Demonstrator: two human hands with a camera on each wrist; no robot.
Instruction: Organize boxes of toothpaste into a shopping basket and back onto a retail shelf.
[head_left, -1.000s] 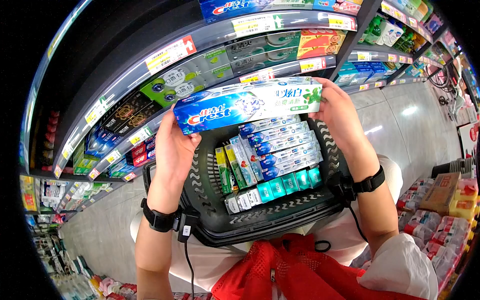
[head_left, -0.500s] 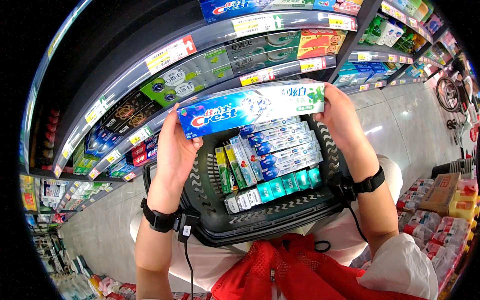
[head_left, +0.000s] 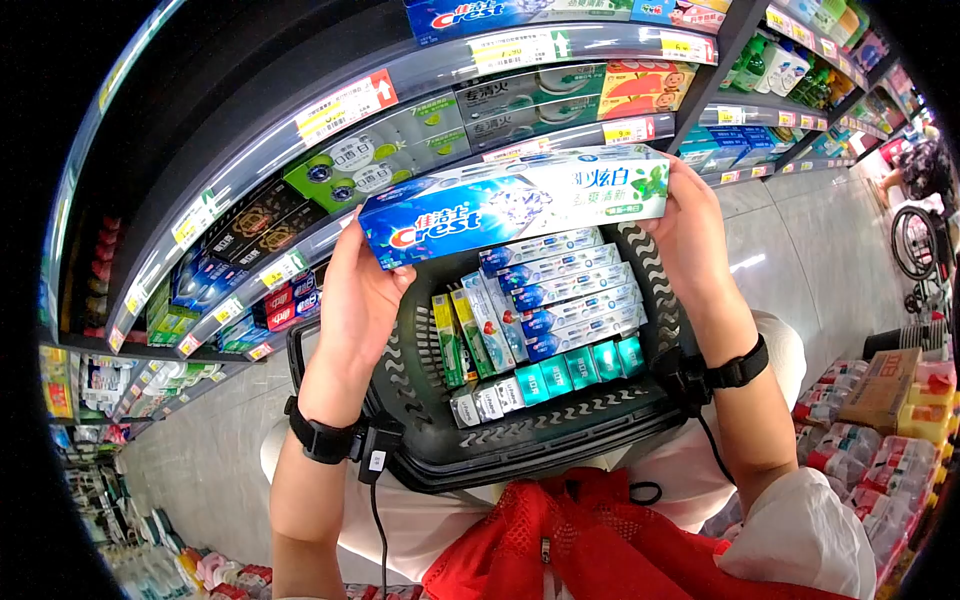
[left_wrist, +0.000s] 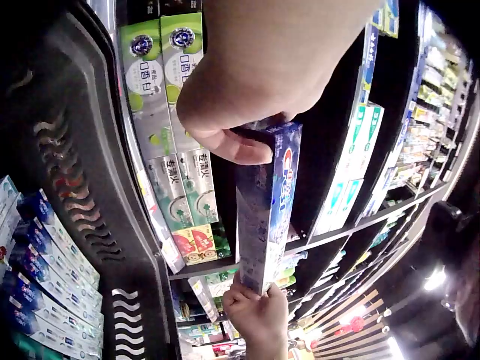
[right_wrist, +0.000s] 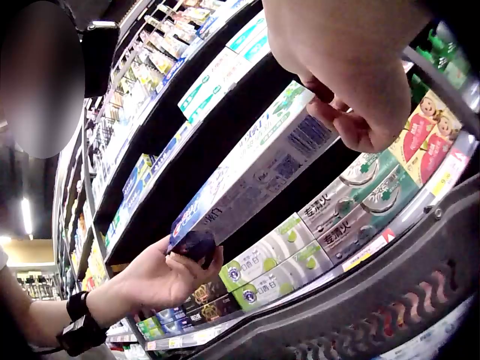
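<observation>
Both hands hold a long blue-and-white Crest toothpaste box [head_left: 515, 205] level above a black basket [head_left: 520, 445]. The left hand [head_left: 362, 300] grips its blue end and the right hand [head_left: 690, 232] its white-green end. In the left wrist view the left hand [left_wrist: 262, 82] has fingers curled at the near end of the box [left_wrist: 281, 187]. The right wrist view shows the right hand [right_wrist: 349, 82] pinching the other end of the box [right_wrist: 247, 165]. Inside the basket lie several Crest boxes [head_left: 580, 300], teal boxes [head_left: 580, 368] and yellow-green boxes [head_left: 455, 335].
Shelves with toothpaste boxes [head_left: 380, 150] and price tags curve behind the hands. A grey tiled floor [head_left: 820, 240] lies to the right, with bundled bottles [head_left: 850, 455] and a cardboard carton [head_left: 880, 385] at the lower right. A wheeled item [head_left: 912, 245] stands farther off.
The box has tilted a little, so its top side shows more than half a second ago, and it has shifted slightly right with both hands. The basket contents look the same.
</observation>
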